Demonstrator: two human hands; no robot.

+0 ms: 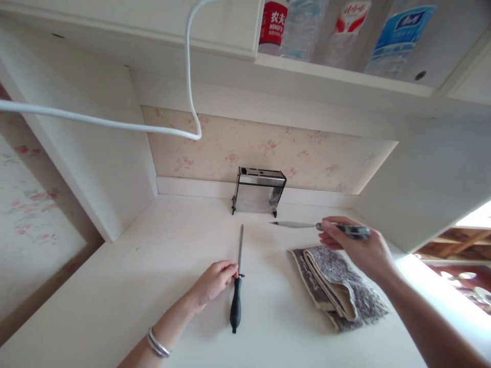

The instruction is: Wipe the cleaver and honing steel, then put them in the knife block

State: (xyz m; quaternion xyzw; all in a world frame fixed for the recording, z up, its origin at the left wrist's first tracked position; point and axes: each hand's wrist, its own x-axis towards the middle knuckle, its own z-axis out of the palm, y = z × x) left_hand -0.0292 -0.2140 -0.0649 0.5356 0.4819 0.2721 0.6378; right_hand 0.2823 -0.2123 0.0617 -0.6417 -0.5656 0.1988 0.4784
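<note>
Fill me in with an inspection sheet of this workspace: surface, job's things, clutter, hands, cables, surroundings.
Surface: white tabletop, a small dark speck toward the left.
Job's things: sharpening steel, black handle toward the wearer; knife, blade pointing left.
Clutter: folded towel on the right; slotted knife block standing at the back.
Hands: left hand pinches the sharpening steel by its guard; right hand grips the knife's handle.
Cables: white cable crosses the upper left; its ends are out of view.
Surroundings: floral wallpaper behind; plastic bottles on the shelf above.
</note>
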